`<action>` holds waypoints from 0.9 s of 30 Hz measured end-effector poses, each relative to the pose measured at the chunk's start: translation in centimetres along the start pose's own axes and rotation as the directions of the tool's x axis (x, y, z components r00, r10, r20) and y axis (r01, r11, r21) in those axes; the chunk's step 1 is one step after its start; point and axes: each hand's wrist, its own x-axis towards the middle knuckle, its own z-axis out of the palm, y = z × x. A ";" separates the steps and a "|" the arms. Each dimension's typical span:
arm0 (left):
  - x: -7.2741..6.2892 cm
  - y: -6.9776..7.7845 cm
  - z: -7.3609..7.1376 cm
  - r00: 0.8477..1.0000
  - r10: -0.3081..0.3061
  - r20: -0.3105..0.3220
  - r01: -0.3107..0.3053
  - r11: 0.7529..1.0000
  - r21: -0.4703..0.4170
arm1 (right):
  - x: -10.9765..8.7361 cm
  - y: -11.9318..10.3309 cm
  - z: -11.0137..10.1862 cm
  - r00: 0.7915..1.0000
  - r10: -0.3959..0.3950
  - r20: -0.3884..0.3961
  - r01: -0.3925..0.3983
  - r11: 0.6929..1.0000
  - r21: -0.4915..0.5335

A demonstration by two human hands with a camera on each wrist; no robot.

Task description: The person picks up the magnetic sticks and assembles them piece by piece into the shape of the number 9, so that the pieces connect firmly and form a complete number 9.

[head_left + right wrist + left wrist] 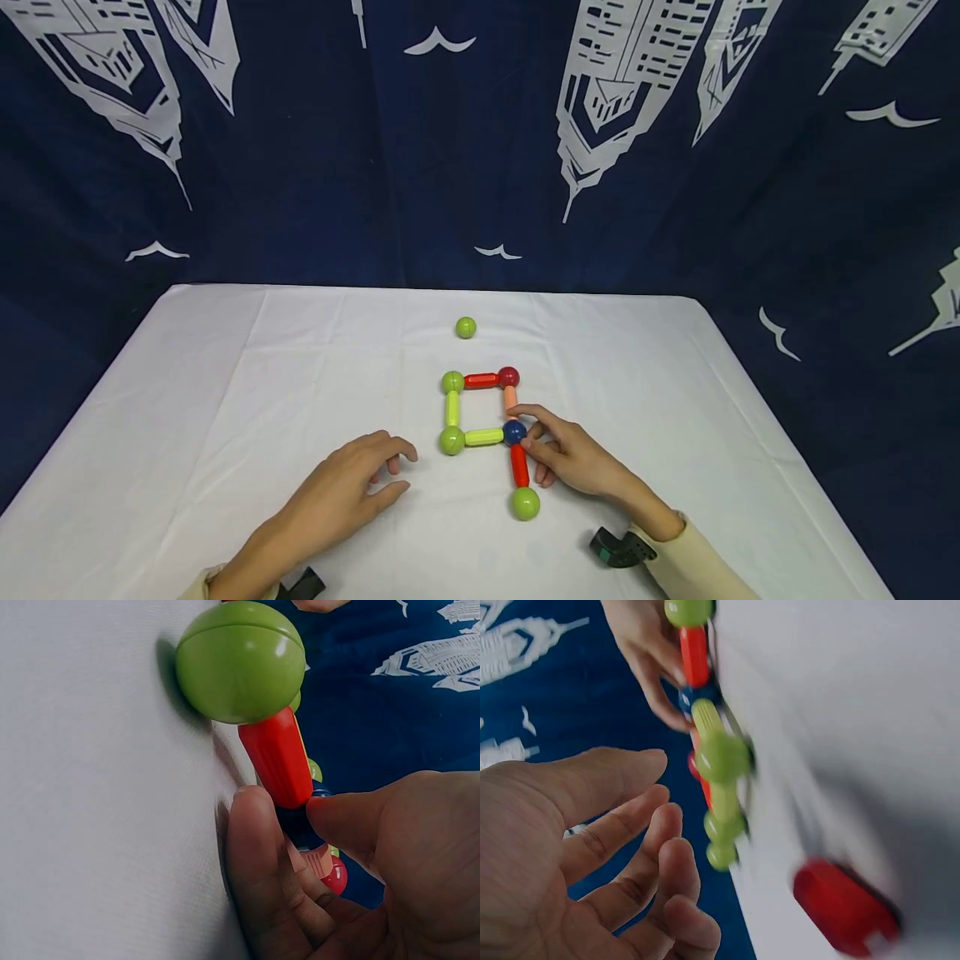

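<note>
Balls and short rods form a square on the white cloth: two green balls (452, 440) at the left, a dark red ball (508, 377) at the far right corner and a blue ball (514, 432) at the near right corner. From the blue ball a red rod (520, 465) runs toward the near side, ending in a green ball (525, 503). My right hand (573, 454) holds the blue ball between thumb and fingers, its index finger by the orange rod (511, 398). Left of the square, my left hand (345, 487) hovers with fingers loosely bent, holding nothing.
A loose green ball (466, 327) lies beyond the square. A blurred red piece (846, 907) shows on the cloth in the left wrist view. The white table (225, 400) ends at a dark blue patterned curtain (450, 167). A dark wrist device (621, 548) sits by the right sleeve.
</note>
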 end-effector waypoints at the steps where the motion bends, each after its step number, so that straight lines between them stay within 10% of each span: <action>1: -0.3 -0.4 -0.2 1.000 -0.007 -0.020 0.007 1.000 0.009 | 0.0 0.0 0.0 1.000 0.000 -0.001 0.000 1.000 -0.001; 14: -2.8 -3.9 -1.0 0.988 -0.114 -0.102 0.113 0.993 -0.014 | 0.0 -0.2 -0.2 1.000 0.023 -0.012 -0.023 1.000 -0.001; 23: -3.4 -6.4 -0.2 0.987 0.117 -0.114 -0.136 0.976 -0.169 | 0.0 -0.1 0.0 1.000 0.018 -0.004 -0.018 1.000 -0.003; 27: -3.2 -6.8 -0.1 0.984 0.132 -0.122 -0.155 0.966 -0.208 | 0.0 -0.2 0.0 1.000 0.011 -0.003 -0.011 1.000 -0.005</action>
